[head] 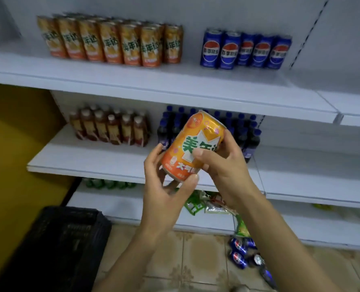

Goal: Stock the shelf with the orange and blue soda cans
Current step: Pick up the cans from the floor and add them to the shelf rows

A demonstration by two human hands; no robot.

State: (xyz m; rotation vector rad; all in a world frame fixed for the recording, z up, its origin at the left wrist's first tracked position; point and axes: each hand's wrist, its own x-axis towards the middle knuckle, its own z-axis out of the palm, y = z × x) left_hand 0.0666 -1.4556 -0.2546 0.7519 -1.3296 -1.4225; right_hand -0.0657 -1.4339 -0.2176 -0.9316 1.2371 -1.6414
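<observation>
White shelving ahead of you, tiled floor [185, 260] below, yellow wall [17, 133] left, black crate [65, 239] at your lower left. On the top shelf [174, 81], the shelved orange cans [109, 43] show seven across the front, and five shelved blue cans [246, 51] stand well apart to their right. The loose blue cans [242, 251] on the floor are too blurred to count. One held orange can [193, 144] tilts in mid-air before the middle shelf, with your left hand [164, 186] fingers curled under its base and your right hand [223, 165] fingers wrapped round its side.

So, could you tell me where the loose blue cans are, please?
The loose blue cans lie on the tiled floor at the head view's lower right, in front of the bottom shelf, just below a green snack packet.
</observation>
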